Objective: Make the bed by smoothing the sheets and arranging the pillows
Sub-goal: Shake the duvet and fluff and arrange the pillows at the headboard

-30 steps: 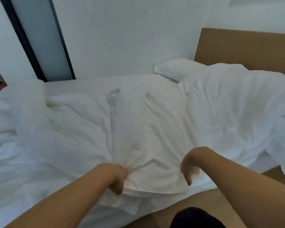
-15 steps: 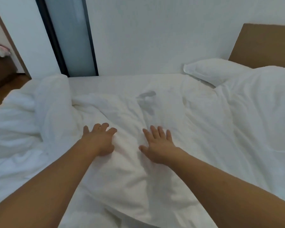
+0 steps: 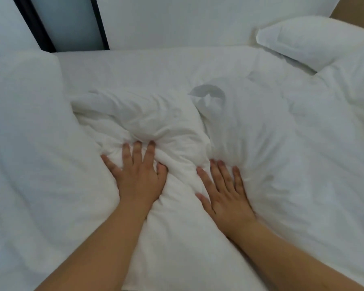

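Left hand (image 3: 140, 175) and right hand (image 3: 225, 192) press flat, fingers spread, on the rumpled white cotton duvet (image 3: 177, 127). Its bunched ridge runs away from them toward the wall; a plump white pillow (image 3: 311, 40) lies far right

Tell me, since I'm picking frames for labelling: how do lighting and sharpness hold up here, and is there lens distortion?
Head view: soft, even, dim light with a cool cast, no glare; faint shadows beside the left hand and right hand on the duvet. Detail is slightly soft throughout; the pillow bows with wide-angle distortion.
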`<state>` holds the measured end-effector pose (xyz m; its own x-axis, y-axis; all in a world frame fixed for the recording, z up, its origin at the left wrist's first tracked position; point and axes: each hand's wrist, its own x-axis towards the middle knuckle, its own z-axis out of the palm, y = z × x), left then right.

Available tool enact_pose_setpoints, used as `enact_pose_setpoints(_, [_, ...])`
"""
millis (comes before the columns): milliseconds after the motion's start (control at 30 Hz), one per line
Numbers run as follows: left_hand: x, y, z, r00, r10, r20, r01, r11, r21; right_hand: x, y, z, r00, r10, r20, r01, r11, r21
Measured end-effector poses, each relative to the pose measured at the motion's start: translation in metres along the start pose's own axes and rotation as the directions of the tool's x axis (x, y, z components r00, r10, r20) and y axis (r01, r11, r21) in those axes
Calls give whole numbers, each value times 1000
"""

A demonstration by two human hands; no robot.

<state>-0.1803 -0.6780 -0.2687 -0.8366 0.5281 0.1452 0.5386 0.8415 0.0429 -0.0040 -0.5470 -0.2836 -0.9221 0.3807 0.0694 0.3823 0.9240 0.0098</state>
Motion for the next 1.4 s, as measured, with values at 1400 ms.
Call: enact_pose_setpoints(1400, [-73, -199, -162, 786, 248, 566, -480, 822, 307, -25, -213, -107, 764, -2, 645, -180, 960, 216])
